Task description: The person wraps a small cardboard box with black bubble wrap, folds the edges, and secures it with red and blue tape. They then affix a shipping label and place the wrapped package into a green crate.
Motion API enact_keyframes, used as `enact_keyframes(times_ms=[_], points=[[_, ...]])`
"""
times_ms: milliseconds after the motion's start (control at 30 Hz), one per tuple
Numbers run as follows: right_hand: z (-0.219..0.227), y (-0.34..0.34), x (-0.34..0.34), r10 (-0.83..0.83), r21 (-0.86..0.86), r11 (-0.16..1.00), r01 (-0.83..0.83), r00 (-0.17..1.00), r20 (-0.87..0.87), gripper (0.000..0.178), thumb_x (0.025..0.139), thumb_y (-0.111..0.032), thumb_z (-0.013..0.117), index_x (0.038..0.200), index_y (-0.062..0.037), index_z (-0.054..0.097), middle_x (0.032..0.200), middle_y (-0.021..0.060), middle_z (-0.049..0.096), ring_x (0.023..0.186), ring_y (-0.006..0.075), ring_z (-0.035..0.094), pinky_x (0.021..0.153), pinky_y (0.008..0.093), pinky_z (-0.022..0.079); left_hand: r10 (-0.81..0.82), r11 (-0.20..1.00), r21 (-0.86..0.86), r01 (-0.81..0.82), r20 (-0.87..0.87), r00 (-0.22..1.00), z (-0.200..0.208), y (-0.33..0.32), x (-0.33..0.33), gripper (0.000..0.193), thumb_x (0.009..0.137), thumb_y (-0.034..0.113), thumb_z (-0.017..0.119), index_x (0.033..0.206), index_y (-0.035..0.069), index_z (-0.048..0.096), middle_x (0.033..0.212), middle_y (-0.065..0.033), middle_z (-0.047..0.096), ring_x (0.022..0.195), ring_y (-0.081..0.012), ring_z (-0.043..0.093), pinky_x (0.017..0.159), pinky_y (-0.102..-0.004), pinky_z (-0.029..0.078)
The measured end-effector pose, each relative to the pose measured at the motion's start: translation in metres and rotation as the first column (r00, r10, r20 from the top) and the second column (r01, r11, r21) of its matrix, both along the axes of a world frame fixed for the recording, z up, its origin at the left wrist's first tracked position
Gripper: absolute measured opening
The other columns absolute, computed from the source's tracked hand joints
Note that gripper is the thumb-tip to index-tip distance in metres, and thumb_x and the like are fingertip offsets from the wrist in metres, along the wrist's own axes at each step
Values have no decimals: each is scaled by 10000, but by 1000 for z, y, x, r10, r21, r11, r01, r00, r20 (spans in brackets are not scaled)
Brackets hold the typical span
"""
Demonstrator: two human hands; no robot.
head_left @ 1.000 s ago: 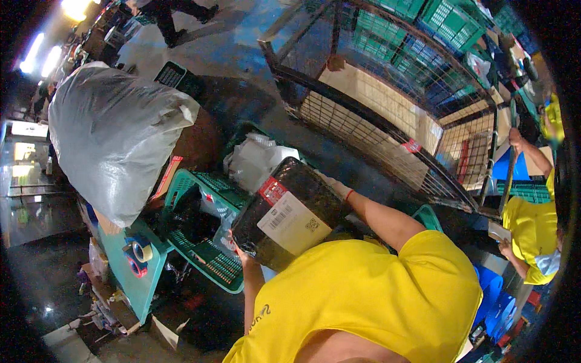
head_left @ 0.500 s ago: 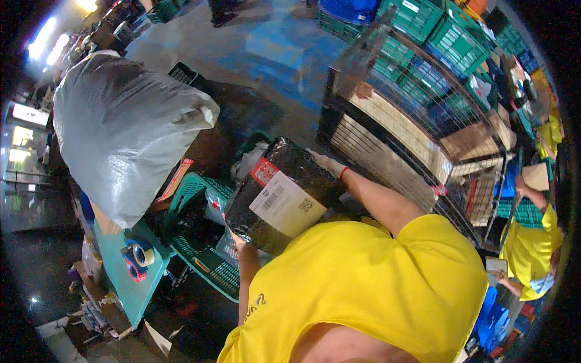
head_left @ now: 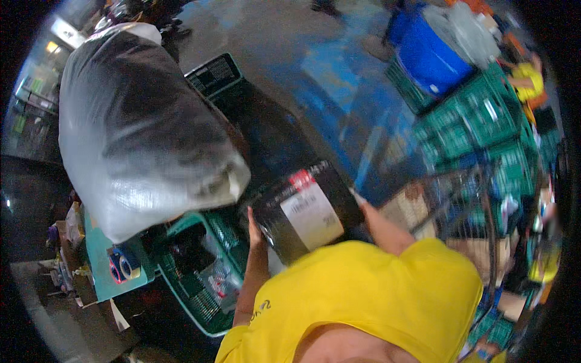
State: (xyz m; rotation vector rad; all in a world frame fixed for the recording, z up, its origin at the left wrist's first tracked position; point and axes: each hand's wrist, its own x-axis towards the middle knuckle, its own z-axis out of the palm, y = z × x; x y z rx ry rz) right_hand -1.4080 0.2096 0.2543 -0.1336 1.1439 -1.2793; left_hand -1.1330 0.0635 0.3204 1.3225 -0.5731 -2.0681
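I hold a black-wrapped parcel [head_left: 305,212] with a white label and a red sticker in front of my chest, above my yellow shirt. My left hand [head_left: 253,228] presses flat against its left side, fingers pointing up. At the parcel's right edge my right hand [head_left: 358,197] grips it, mostly hidden behind it, with only the forearm clearly showing. The parcel hangs over a green plastic crate [head_left: 206,275] that contains dark items and wrapped goods.
A huge translucent sack [head_left: 145,133] bulges at the left beside a black crate [head_left: 215,72]. A teal table [head_left: 100,281] with tape rolls stands lower left. Stacked green crates [head_left: 478,127], a blue barrel [head_left: 430,54] and a wire cage cart [head_left: 460,199] fill the right, where another person in yellow [head_left: 526,75] works.
My head has turned, so the wire cage slid to the right and the blue barrel came into view. The parcel stays in both hands, tilted a little more level.
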Motion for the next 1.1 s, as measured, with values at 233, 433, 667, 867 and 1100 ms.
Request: enact_keyframes(times_ms=[233,433,667,867,1100], points=[[14,-80,-141,-18,179,984,-19,980,201,461,949,-350,368,1299,-60,440,1270,100,518,1109,246,528,982,389,401,20,952,307,-22,8,1000,15,-64,-141,749,821,679,409,1241,68,512,1171,-130,588,1042,-294,572,927,-476,442],[37,-143,-211,-11,201,979,-34,976,218,467,946,-373,365,1274,-58,472,1245,106,539,1083,254,547,968,398,417,32,947,322,-14,-51,998,16,-133,-198,759,834,681,368,1217,46,534,1197,-137,575,1066,-302,562,944,-448,431],[85,-245,-264,-11,172,985,-24,980,197,480,943,-399,362,1244,-55,510,1216,113,563,1052,265,570,952,409,436,-27,971,228,64,-161,987,26,-246,-253,688,846,639,409,1190,63,558,1134,-125,613,992,-281,605,871,-443,472],[65,-369,-316,53,79,995,-66,987,153,482,917,-438,412,1156,-52,575,1083,102,629,927,262,620,857,416,500,51,987,161,-20,-188,981,-6,-365,-298,666,850,637,422,1174,73,568,1121,-109,620,979,-268,602,839,-434,476],[-22,-554,-356,82,119,988,-99,987,140,467,916,-430,433,1185,-67,551,1054,75,628,861,213,623,782,369,525,200,964,203,-172,-124,972,-70,-518,-323,607,859,606,439,1125,83,596,1072,-85,639,915,-263,615,822,-416,483]])
